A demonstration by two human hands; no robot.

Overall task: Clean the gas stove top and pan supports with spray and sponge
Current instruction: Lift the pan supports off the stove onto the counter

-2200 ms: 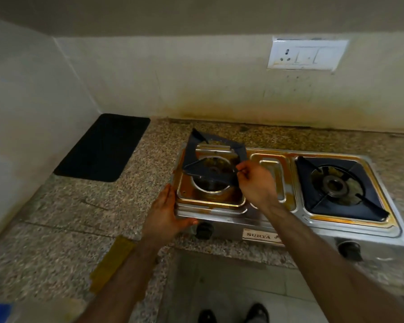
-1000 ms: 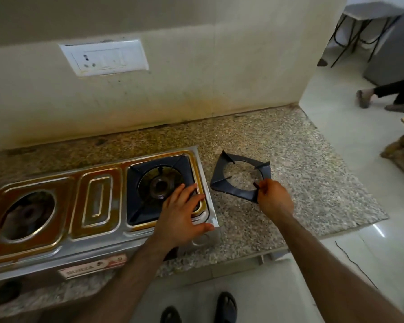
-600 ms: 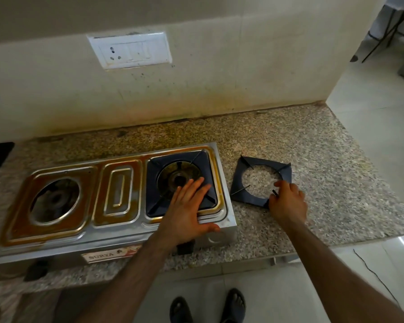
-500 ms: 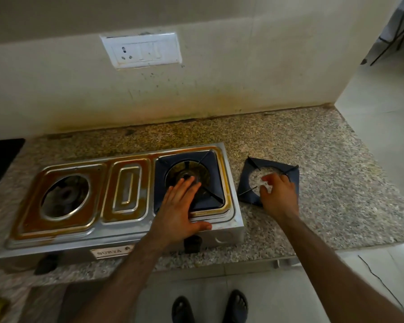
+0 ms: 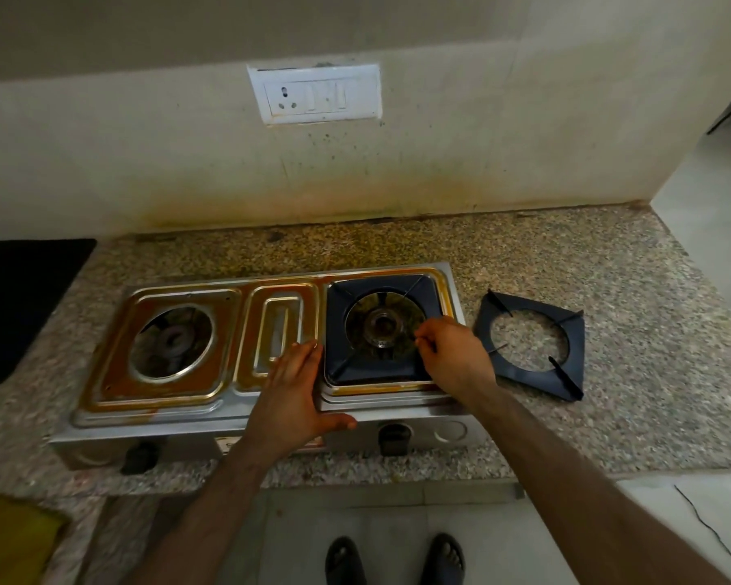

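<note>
Honestly nothing was readable here, the brand plate on the stove point(image 5: 271, 352) front was covered by the left hand point(image 5: 290, 399), and no other text showed anywhere.

A loose pan support point(image 5: 531, 347) lies on the counter point(image 5: 608, 263), right of the stove point(image 5: 266, 352).

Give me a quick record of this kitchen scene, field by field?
Stove: two burners, on a speckled counter
Left burner: bare, pan support off
Right burner: pan support on it
Removed pan support: flat on the counter, right of the stove
Left hand: flat on the stove's front
Right hand: fingers curled at the right burner's support; grip unclear
Spray, sponge: not seen
</note>
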